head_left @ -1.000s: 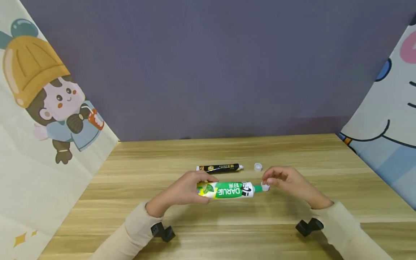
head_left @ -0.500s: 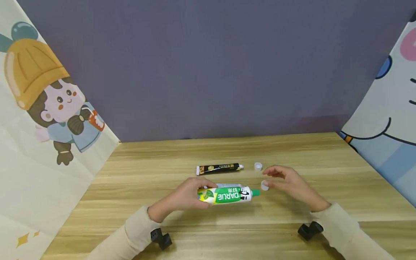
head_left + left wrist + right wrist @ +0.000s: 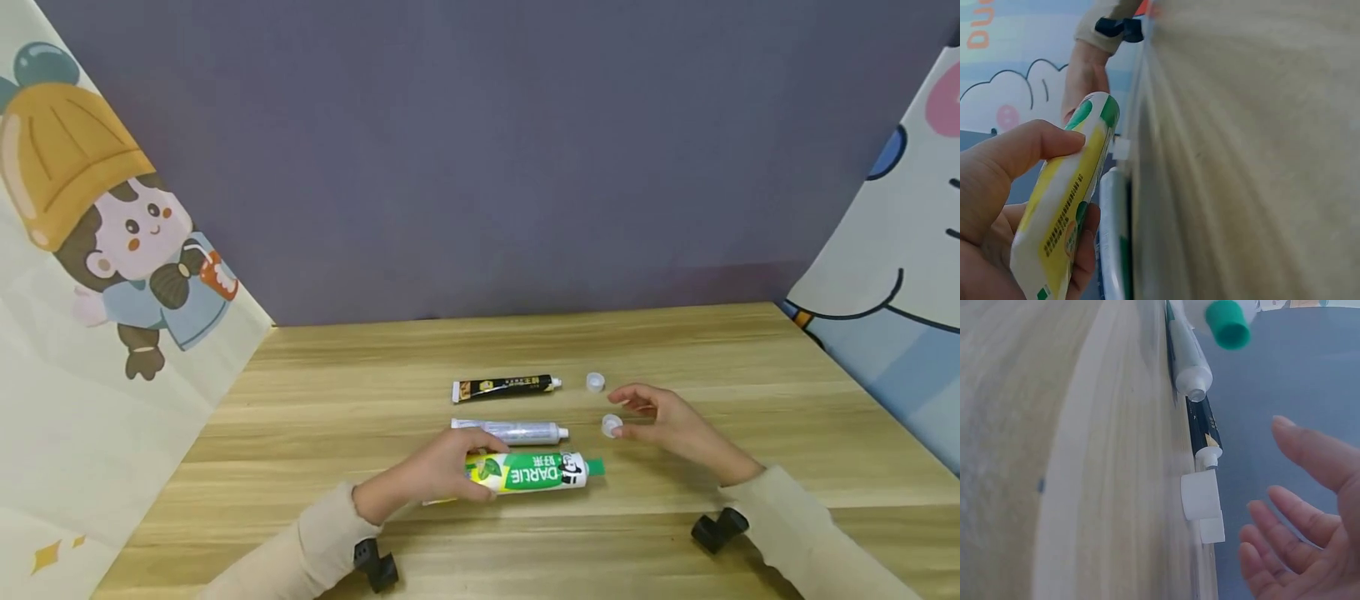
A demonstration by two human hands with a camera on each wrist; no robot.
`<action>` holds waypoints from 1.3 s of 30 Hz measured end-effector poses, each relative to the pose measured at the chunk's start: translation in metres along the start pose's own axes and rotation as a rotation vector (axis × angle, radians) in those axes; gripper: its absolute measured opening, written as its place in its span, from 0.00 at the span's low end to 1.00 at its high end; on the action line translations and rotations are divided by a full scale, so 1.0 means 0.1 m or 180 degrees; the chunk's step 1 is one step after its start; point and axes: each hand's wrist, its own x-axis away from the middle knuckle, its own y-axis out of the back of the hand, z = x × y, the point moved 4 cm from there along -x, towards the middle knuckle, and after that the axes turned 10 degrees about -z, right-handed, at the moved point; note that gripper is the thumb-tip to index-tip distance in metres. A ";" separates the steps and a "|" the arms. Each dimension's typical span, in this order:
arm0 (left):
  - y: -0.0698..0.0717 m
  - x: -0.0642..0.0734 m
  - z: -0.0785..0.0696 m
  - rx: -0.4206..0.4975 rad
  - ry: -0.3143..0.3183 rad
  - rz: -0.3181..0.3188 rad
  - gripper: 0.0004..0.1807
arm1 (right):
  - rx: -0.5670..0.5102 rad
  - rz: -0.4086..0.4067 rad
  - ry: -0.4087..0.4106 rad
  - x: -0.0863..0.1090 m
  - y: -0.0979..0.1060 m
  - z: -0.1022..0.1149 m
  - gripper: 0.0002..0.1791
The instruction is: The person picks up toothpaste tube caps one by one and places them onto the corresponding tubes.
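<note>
My left hand (image 3: 446,471) grips a green, white and yellow Darlie toothpaste tube (image 3: 543,473) with a green cap. In the left wrist view the thumb presses on one side of the tube (image 3: 1063,206) and fingers curl round the other. The tube hangs just in front of a silvery-white toothpaste tube (image 3: 517,432) with no cap on its nozzle. Beside my right hand (image 3: 671,429) a white cap (image 3: 611,426) rests on the table. From the right wrist view, the right hand (image 3: 1310,519) has spread, loosely bent fingers and holds nothing.
A black toothpaste tube (image 3: 506,388), also uncapped, lies farther back, with another white cap (image 3: 595,382) to its right. Under everything is a wooden table (image 3: 337,358). A grey panel (image 3: 480,167) stands behind, and printed cloth walls (image 3: 45,333) flank both sides.
The Darlie tube has moved toward me in the left hand, uncovering the silvery tube. The right hand has let go of the near white cap, which now rests on the table.
</note>
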 end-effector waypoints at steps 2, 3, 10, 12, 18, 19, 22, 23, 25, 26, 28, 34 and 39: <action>-0.04 0.01 0.01 0.0019 0.0045 0.0053 0.25 | -0.0007 0.0030 -0.0017 0.00 -0.01 -0.01 0.26; -0.06 0.02 0.01 0.0024 0.0071 0.0077 0.25 | -0.0016 0.0055 -0.0028 -0.01 -0.01 -0.02 0.26; -0.13 0.07 -0.02 0.0055 0.0094 0.0233 0.23 | -0.0085 0.0199 -0.0122 -0.03 -0.05 -0.09 0.26; -0.13 0.07 -0.03 0.0061 0.0114 0.0263 0.23 | -0.0135 0.0209 -0.0183 -0.04 -0.05 -0.12 0.27; -0.15 0.08 -0.04 0.0110 0.0117 0.0279 0.23 | -0.0337 0.0338 -0.0277 -0.06 -0.07 -0.21 0.27; -0.15 0.08 -0.03 0.0110 0.0105 0.0283 0.23 | -0.0375 0.0383 -0.0281 -0.06 -0.07 -0.22 0.27; -0.17 0.09 -0.02 0.0129 0.0059 0.0313 0.23 | -0.0517 0.0459 -0.0287 -0.07 -0.07 -0.26 0.28; -0.17 0.09 -0.02 0.0139 0.0046 0.0328 0.23 | -0.0555 0.0471 -0.0289 -0.08 -0.07 -0.26 0.28; -0.18 0.08 -0.01 0.0160 0.0015 0.0348 0.23 | -0.0627 0.0465 -0.0305 -0.08 -0.06 -0.28 0.28; -0.18 0.08 -0.01 0.0180 0.0011 0.0359 0.23 | -0.0651 0.0465 -0.0310 -0.08 -0.06 -0.29 0.28; -0.19 0.08 -0.01 0.0182 -0.0001 0.0380 0.23 | -0.0691 0.0483 -0.0359 -0.09 -0.06 -0.31 0.28; -0.20 0.07 -0.03 0.0100 -0.0042 0.0449 0.23 | -0.0733 0.0612 -0.0479 -0.09 -0.07 -0.33 0.27; -0.21 0.07 -0.03 0.0024 -0.0097 0.0478 0.24 | -0.0693 0.0623 -0.0489 -0.11 -0.09 -0.34 0.26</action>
